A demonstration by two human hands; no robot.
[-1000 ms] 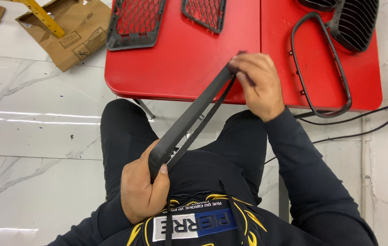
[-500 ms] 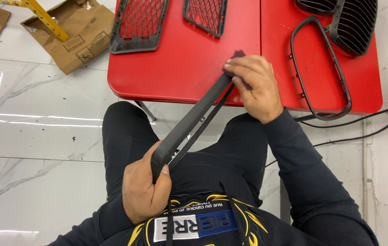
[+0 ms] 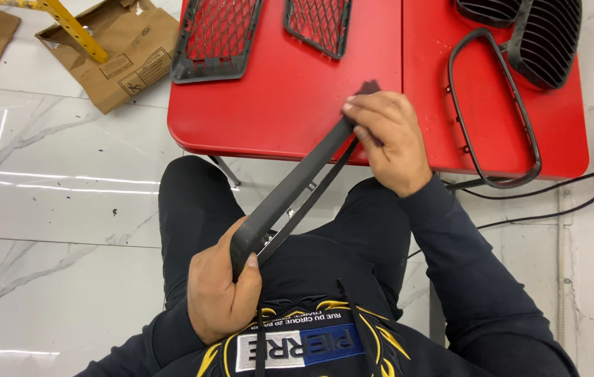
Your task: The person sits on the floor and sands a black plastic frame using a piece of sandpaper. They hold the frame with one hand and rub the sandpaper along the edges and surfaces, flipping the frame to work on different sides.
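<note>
- Both hands have a tight grip on one long black plastic strip [image 3: 295, 183]. It slants over the person's lap, from near left up to the far right.
- Left hand [image 3: 220, 293] is closed around the near end of the strip, close to the belly. The thumb presses on top, likely so that end does not slip.
- Right hand [image 3: 386, 139] is closed on the far end, just over the near edge of the red tabletop [image 3: 290, 105]. The fingers curl over the strip, and its tip pokes out past them.
- A thin black part runs under the strip, a bit apart from it. I cannot tell if it is a piece of the strip or a loose band.
- Holding each end like this keeps the long strip steady and lets the person look along it.
- Two black mesh grilles lie on the far side of the tabletop, a big one [image 3: 214, 35] on the left and a small one [image 3: 319, 26] beside it.
- A black oval frame [image 3: 494, 105] lies flat on the right part of the tabletop. Its near end hangs a little off the edge. A black grille with slats [image 3: 545, 38] lies partly on its far end.
- A flat cardboard box [image 3: 117, 52] lies on the white floor [image 3: 53, 209], far left.
- Black wires [image 3: 555, 195] run across the floor on the right.
</note>
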